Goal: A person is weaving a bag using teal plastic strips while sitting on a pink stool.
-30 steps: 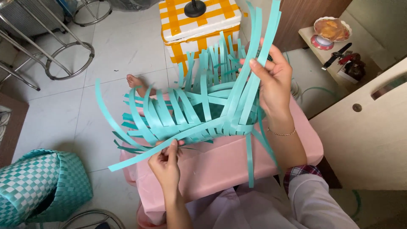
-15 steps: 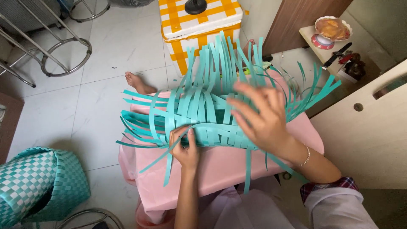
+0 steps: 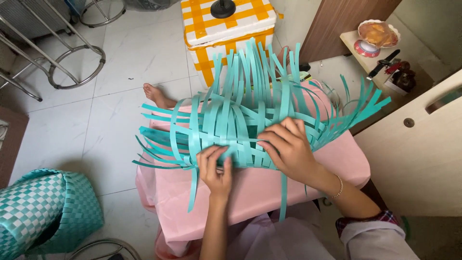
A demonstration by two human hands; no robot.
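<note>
A half-woven basket [image 3: 240, 125] of flat, glossy teal plastic strips lies domed on a pink-covered table [image 3: 298, 188], loose ends fanning out toward twelve, three and nine o'clock. The left hand [image 3: 215, 169] pinches a strip at the weave's six o'clock edge, fingers curled shut on it. The right hand [image 3: 288, 149] presses flat on the weave, fingers spread, gripping nothing. A second ago that hand held strips upright; now they splay outward. A finished checkered teal basket [image 3: 43, 212] sits on the floor at eight o'clock.
</note>
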